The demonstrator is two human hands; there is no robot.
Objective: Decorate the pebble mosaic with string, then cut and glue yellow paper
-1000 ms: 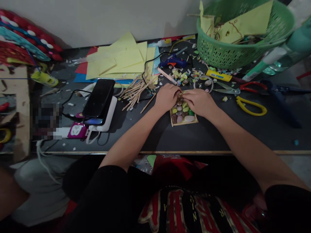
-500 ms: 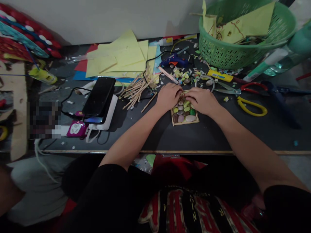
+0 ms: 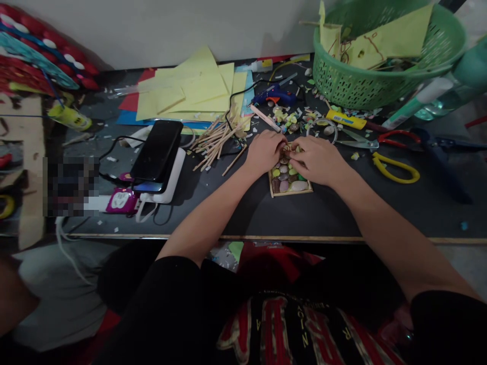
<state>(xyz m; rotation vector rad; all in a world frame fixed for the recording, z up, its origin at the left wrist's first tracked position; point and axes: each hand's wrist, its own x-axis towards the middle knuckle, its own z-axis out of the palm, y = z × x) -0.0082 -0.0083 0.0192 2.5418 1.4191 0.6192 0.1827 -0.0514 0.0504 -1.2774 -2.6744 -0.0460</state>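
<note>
On the dark table lies a small stick-edged frame [image 3: 292, 192], filled with coloured pebbles [image 3: 283, 186] in green, yellow, purple and brown. My left hand [image 3: 266, 151] rests over its upper left corner, fingers bent inward. From the other side my right hand [image 3: 317, 158] covers the upper right part. The fingertips of both hands meet near the top, around a thin reddish-brown wire [image 3: 288, 147]. Whether one hand or both pinch the wire I cannot make out. My fingers hide the upper pebbles.
Thin sticks [image 3: 216, 142], yellow paper sheets [image 3: 190, 91] and a blue glue gun [image 3: 274, 95] lie behind. At right are scissors [image 3: 395, 170], a yellow cutter [image 3: 346, 119] and a green basket [image 3: 353, 83]. Stacked phones [image 3: 158, 149] sit left, and a person's leg [image 3: 61, 294] shows below.
My right hand has shifted slightly, its fingers now lower over the pebbles and hiding more of them. My left hand stays nearly in place. The view has moved slightly.
</note>
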